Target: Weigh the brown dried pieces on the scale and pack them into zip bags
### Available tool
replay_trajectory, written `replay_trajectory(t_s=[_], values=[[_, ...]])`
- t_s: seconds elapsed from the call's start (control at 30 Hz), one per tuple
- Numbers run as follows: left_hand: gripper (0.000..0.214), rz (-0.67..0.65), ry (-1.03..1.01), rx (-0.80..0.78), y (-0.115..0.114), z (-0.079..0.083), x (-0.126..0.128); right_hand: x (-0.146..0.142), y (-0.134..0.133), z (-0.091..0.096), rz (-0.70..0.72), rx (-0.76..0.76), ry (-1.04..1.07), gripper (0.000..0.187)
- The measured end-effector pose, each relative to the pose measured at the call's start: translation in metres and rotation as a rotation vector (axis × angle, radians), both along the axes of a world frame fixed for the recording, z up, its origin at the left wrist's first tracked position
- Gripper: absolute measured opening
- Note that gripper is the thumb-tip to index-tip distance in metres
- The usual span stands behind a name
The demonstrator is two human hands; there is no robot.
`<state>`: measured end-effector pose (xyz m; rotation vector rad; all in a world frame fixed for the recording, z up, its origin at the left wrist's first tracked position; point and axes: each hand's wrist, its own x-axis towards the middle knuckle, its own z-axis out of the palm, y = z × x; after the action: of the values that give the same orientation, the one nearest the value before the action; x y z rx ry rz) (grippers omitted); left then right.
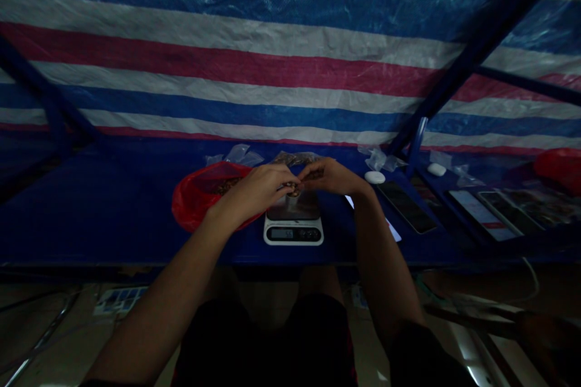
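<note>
Both hands meet above a small white digital scale [293, 231] on a blue table [113, 217]. My left hand [258, 188] has its fingers pinched together over a small cup-like container [293, 196] standing on the scale's platform. My right hand [329, 175] is curled too, its fingertips touching the left hand's right above the container. What the fingers pinch is too small and dark to name. A red plastic bag [197, 196] with brownish contents lies just left of the scale, partly under my left wrist.
Clear plastic bags [240, 154] lie behind the hands and more [379, 159] to the right. A white oval object [374, 177], a dark phone [406, 205] and further phones [481, 211] lie at the right. Another red bag [560, 169] sits far right. A striped tarpaulin [272, 60] backs the table.
</note>
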<state>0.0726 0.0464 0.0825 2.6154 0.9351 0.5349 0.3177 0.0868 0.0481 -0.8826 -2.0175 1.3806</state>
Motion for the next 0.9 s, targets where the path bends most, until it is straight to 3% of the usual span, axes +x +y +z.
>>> replay_trajectory(t_s=[0.43,0.9], values=[[0.029,0.031,-0.044,-0.036,-0.0002,0.001,-0.0005,0.006,0.0045,-0.0015,-0.016,0.163,-0.068,0.021],[0.032,0.015,-0.161,-0.049,0.0059,-0.0007,0.007,0.0016,0.007,-0.0069,-0.077,0.063,0.079,0.016]])
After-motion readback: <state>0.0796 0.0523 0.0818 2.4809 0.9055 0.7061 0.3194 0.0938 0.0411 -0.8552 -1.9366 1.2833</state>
